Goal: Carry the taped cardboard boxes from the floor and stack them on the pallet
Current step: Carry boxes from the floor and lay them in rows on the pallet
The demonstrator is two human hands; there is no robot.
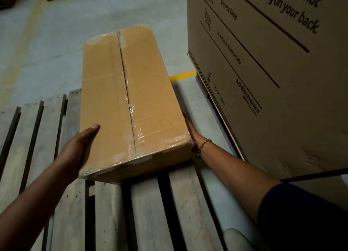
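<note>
Placing step: taped box, centre frame, on pallet; left hand and right hand press its sides, fingers flat. Next, probably: release, fetch another.

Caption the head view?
Left hand and right hand hold the taped box by its sides over the pallet, beside a large carton.

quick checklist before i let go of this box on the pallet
1. Left hand pressed flat on the taped box side, thumb on top: ok
2. Right hand pressed on the opposite side: ok
3. Top seam taped shut: ok
4. Box bottom fully seated on the pallet slats: cannot tell
5. Far end of the box inside the pallet edge: cannot tell
6. Gap between the box and the large printed carton on the right: ok
</note>
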